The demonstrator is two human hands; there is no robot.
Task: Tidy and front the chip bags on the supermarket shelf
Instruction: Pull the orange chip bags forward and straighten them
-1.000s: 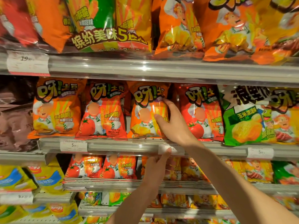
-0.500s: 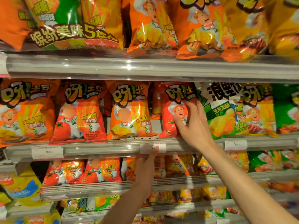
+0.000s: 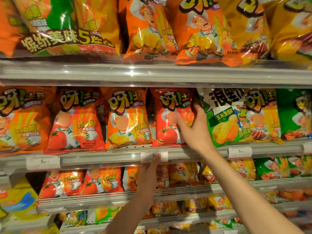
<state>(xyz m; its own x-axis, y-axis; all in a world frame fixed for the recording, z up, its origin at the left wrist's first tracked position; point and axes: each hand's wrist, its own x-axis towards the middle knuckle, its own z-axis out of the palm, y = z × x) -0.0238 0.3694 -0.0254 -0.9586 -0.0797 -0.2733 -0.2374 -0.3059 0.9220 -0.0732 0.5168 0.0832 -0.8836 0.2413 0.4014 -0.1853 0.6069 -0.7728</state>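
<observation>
A row of chip bags stands upright on the middle shelf [image 3: 101, 157]. My right hand [image 3: 194, 130] grips the right edge of a red tomato chip bag [image 3: 168, 120], thumb across its front and fingers behind it. To its left stand an orange chip bag [image 3: 126, 117] and another red bag [image 3: 76, 119]. To its right a green corn chip bag [image 3: 222, 119] leans forward over the shelf lip. My left hand [image 3: 150, 176] reaches up from below, its fingertips touching the white price tag [image 3: 154, 156] on the shelf rail.
The top shelf [image 3: 152, 73] holds large orange and yellow bags that overhang its rail. Lower shelves [image 3: 118, 198] carry smaller red, orange and green bags. Yellow and blue bags [image 3: 18, 201] sit at the lower left. More price tags [image 3: 239, 152] hang on the rail.
My right hand has moved from the orange bag rightward to the red tomato bag and closed on its right edge. The view has shifted right. My left hand stays at the price tag.
</observation>
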